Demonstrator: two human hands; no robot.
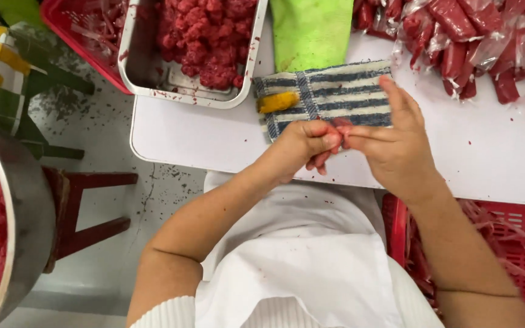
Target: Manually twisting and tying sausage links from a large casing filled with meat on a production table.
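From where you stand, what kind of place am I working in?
Probably a small food-prep workshop for meat rolls: a steel tray of red minced meat, a pile of plastic-wrapped red rolls, and a white table.

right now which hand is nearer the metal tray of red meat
Left. The left hand is just below and right of the metal tray, at the striped cloth. The right hand is farther right, beyond the left hand.

Steel tray (130, 58) of red mince, green cloth (310, 27), red stool (86, 209)
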